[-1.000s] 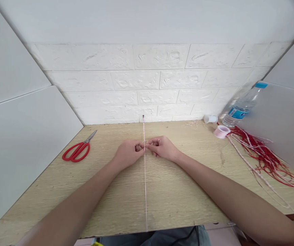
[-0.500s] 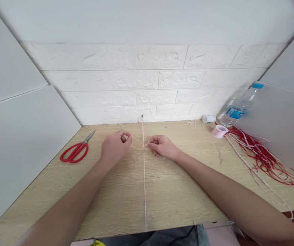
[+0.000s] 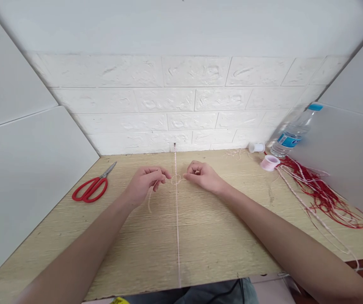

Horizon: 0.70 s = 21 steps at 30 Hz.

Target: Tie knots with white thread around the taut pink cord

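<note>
A pale pink cord (image 3: 177, 223) runs taut from the wall (image 3: 181, 99) over the table (image 3: 216, 245) — plaited at its far end, plain and thin nearer — with fine thread (image 3: 172, 180) looped loosely across it. The left hand (image 3: 143, 183) and right hand (image 3: 206, 177) each pinch the thread.

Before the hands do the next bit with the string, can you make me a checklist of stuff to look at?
1. Long cord running straight: ok.
2. Thread loop at the cord pulled tight: not ok, it's open.
3. Right hand pinching the thread: ok, it looks pinched.
4. Left hand gripping thread firmly: cannot tell.
5. Red scissors clear of both hands: ok.
6. Bottle wearing its blue cap: ok.
</note>
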Tool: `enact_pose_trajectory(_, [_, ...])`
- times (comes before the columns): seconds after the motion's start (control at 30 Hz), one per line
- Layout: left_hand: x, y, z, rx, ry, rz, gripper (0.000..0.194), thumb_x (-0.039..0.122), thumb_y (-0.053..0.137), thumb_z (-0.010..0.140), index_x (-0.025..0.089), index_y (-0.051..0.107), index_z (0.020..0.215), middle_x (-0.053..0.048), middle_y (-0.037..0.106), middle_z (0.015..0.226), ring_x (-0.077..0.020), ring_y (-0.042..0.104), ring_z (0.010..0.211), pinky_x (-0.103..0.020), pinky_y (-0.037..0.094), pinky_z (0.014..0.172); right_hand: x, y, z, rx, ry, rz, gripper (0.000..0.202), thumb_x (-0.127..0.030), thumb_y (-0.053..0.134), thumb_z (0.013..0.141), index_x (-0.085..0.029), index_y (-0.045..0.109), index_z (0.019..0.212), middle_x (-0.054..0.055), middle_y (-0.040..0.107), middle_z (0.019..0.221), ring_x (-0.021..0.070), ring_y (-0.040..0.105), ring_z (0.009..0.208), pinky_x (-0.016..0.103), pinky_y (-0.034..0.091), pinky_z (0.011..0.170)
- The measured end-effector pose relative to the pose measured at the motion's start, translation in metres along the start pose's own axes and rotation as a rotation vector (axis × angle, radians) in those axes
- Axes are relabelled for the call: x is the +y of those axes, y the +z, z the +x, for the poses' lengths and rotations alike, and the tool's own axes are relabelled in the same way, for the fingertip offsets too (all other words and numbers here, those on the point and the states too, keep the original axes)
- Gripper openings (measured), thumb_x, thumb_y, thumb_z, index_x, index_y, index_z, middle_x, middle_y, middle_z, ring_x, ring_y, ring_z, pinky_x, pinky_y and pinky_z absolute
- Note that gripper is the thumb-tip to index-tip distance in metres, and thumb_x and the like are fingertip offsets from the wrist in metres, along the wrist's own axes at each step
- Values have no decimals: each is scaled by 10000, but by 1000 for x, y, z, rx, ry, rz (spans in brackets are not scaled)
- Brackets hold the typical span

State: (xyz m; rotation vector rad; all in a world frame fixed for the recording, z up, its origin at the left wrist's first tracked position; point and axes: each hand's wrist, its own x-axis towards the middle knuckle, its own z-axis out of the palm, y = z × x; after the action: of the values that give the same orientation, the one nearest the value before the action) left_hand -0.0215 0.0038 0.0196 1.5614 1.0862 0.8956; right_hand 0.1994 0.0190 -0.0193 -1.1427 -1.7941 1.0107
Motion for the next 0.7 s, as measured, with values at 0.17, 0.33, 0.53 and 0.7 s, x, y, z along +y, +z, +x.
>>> enact_pose_trajectory(0.17, [2, 4, -1, -105, -124, -59, 202, 284, 526, 687, 148, 605, 560, -114, 699, 854, -156, 575, 647, -257, 400, 477, -7, 4, -4, -141, 13, 297, 218, -275, 581, 747, -159, 477, 595, 60, 674, 892, 131, 575, 790, 249, 405, 705])
enact_pose_trajectory(0.33, [-14, 5, 5, -74, -258, -7, 328, 367, 568, 728, 160, 451, 502, -66, 640, 604, -126, 555, 506, -254, 425, 465, -3, 7, -5, -228, 77, 304, 184, -287, 575, 765, -160, 511, 649, 28, 649, 683, 95, 501, 579, 218, 377, 559])
enact_pose_trajectory(0.53, [-27, 8, 9, 26, -323, 141, 381, 548, 579, 742, 186, 543, 854, -21, 635, 542, -144, 549, 433, -237, 402, 390, 2, 12, -5, -173, 76, 6, 305, -381, 477, 855, -171, 470, 634, -14, 546, 563, 86, 438, 497, 214, 332, 498])
enact_pose_trajectory(0.7, [-28, 9, 5, -81, -324, 302, 446, 569, 575, 736, 182, 618, 954, -29, 650, 579, -146, 571, 456, -231, 405, 397, -1, 16, -7, -67, -13, -253, 145, -308, 531, 828, -167, 554, 798, -21, 553, 612, 89, 455, 523, 208, 298, 481])
